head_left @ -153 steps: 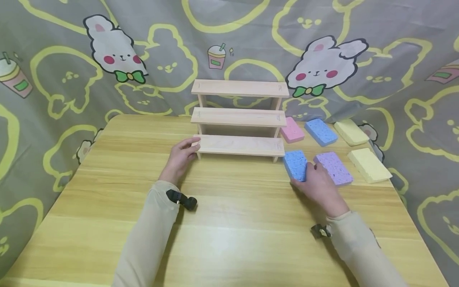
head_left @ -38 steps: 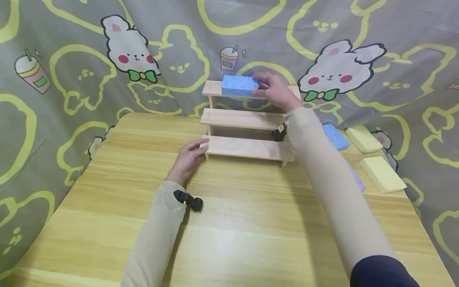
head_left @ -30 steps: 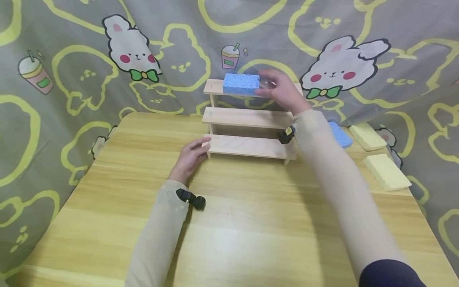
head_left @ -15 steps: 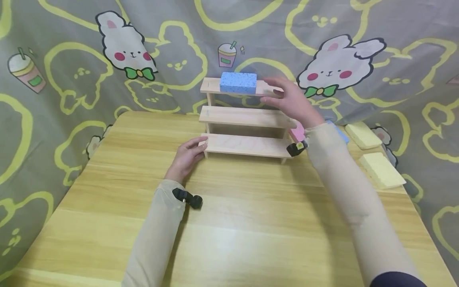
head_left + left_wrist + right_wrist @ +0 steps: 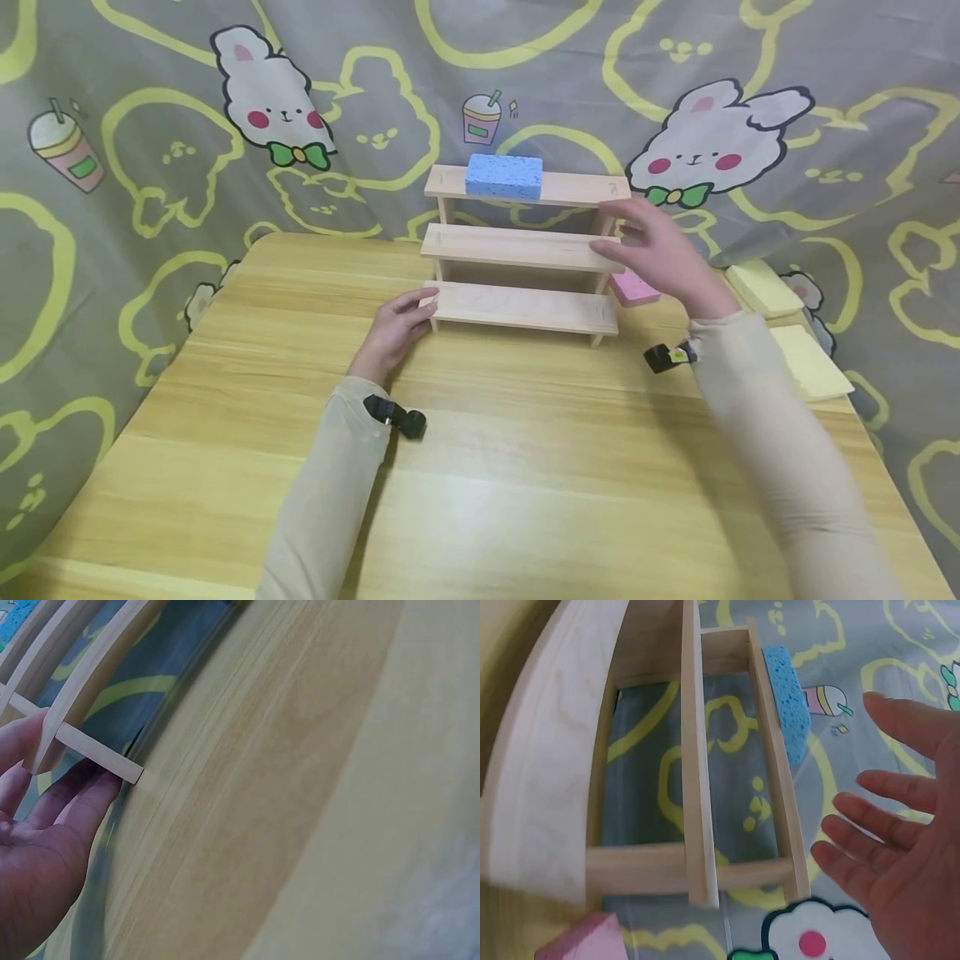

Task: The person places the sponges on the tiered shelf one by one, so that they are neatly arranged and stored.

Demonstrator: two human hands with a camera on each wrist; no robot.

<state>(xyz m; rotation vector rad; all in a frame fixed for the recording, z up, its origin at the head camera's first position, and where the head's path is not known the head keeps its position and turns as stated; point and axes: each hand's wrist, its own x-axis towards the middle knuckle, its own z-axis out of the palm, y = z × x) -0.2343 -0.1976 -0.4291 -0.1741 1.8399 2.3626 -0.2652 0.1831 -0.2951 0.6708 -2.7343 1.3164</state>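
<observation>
A three-tier wooden step shelf (image 5: 517, 303) stands toward the back of the table. On its top tier, left of the middle, lies a speckled blue sponge (image 5: 504, 177). My left hand (image 5: 392, 332) grips the left end of the lowest tier; in the left wrist view its thumb and fingers lie around the board's end near the leg. My right hand (image 5: 663, 254) is held in the air by the shelf's right end, fingers spread and holding nothing in the right wrist view. Below it a pink sponge (image 5: 636, 288) lies beside the shelf, partly hidden.
Two pale yellow sponges (image 5: 763, 288) lie at the table's right edge. My right forearm covers the spot where another blue sponge and a purple one lay. A patterned grey curtain (image 5: 360, 192) hangs close behind the shelf.
My right hand carried the blue sponge from the table to the top tier, let go of it, and has drawn back right and down. The left hand has kept its hold.
</observation>
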